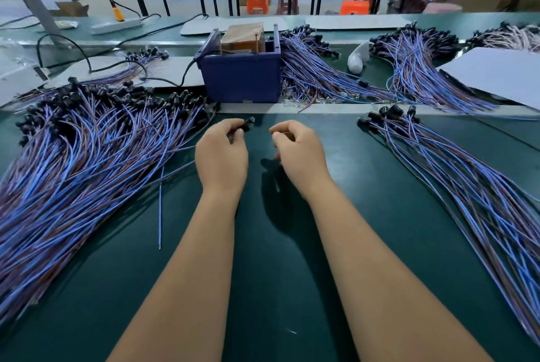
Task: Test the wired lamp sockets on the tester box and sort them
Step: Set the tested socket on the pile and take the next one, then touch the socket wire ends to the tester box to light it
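Head view: left hand pinched small black socket w/ thin wires, above smooth green surface, near blue boxy tester. Right hand curled, fingertips pinched; contents unclear.

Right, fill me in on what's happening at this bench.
A person is working through wired lamp sockets on a green bench. The left hand pinches one black socket at its fingers, just in front of the blue tester box. The right hand hovers beside it with curled fingers; whether it holds anything is unclear. A large pile of sockets lies to the left, a smaller one to the right.
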`<state>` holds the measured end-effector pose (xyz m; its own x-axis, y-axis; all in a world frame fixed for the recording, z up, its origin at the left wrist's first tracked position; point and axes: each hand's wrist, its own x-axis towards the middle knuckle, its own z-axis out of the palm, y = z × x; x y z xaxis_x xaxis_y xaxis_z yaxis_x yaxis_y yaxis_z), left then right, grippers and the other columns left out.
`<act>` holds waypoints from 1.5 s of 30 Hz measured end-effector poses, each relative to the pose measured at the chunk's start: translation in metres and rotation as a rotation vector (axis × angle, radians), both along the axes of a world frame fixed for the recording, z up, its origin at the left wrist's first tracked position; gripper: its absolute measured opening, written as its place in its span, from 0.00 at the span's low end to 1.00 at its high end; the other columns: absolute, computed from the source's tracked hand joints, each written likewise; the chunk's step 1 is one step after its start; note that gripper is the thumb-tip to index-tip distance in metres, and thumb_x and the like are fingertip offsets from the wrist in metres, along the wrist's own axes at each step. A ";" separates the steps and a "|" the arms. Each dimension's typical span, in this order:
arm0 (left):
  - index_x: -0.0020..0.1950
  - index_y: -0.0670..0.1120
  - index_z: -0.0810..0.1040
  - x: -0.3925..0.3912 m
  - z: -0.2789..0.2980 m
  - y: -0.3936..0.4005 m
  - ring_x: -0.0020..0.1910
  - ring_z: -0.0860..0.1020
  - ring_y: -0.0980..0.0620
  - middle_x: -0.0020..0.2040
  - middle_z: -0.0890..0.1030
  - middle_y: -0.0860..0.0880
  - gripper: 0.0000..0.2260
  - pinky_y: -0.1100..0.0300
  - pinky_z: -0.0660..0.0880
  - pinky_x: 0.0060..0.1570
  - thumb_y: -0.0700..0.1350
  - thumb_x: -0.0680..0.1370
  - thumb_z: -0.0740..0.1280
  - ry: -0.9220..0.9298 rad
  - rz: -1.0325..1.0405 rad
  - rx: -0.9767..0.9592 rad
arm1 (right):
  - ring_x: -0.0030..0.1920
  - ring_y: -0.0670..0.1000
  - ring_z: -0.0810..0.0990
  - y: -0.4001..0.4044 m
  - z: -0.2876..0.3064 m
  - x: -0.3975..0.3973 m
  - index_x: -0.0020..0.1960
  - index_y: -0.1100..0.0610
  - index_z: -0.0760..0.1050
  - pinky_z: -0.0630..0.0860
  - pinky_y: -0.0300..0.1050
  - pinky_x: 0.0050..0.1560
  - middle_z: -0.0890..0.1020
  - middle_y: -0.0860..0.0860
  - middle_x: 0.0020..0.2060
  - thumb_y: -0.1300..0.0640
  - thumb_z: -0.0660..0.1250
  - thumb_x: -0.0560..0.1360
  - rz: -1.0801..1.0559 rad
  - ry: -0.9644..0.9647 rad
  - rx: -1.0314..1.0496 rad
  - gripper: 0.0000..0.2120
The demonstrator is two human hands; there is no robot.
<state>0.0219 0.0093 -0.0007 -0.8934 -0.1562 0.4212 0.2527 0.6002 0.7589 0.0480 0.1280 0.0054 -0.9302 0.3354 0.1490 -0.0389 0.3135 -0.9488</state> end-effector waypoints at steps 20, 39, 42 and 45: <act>0.29 0.44 0.81 0.018 0.020 0.018 0.32 0.79 0.49 0.33 0.82 0.44 0.20 0.62 0.76 0.34 0.51 0.76 0.59 -0.537 -0.983 0.719 | 0.24 0.50 0.73 0.013 0.008 0.001 0.52 0.60 0.78 0.71 0.39 0.28 0.74 0.53 0.23 0.53 0.57 0.82 0.235 -0.067 -0.751 0.15; 0.43 0.50 0.82 -0.007 0.015 0.005 0.35 0.80 0.57 0.39 0.83 0.53 0.12 0.63 0.75 0.39 0.43 0.82 0.61 -0.194 -0.294 0.804 | 0.29 0.46 0.76 0.027 0.001 0.003 0.45 0.57 0.82 0.71 0.36 0.29 0.78 0.51 0.28 0.68 0.66 0.74 0.522 -0.089 -0.537 0.09; 0.41 0.48 0.82 -0.008 0.017 0.009 0.32 0.78 0.56 0.35 0.82 0.53 0.11 0.59 0.74 0.39 0.41 0.80 0.63 -0.233 -0.313 0.790 | 0.25 0.46 0.75 0.025 0.003 0.006 0.43 0.57 0.80 0.72 0.38 0.32 0.77 0.51 0.26 0.67 0.67 0.74 0.580 -0.124 -0.424 0.07; 0.36 0.44 0.80 -0.004 0.014 0.015 0.28 0.73 0.53 0.29 0.77 0.48 0.10 0.62 0.71 0.33 0.37 0.77 0.65 -0.311 -0.409 0.698 | 0.24 0.47 0.74 0.019 0.003 0.005 0.41 0.58 0.79 0.71 0.35 0.28 0.77 0.53 0.27 0.62 0.66 0.78 0.459 -0.107 -0.425 0.08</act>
<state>0.0183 0.0242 0.0138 -0.9945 0.0710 0.0763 0.0674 -0.1211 0.9903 0.0531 0.1473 0.0088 -0.9957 -0.0916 -0.0109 0.0217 -0.1178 -0.9928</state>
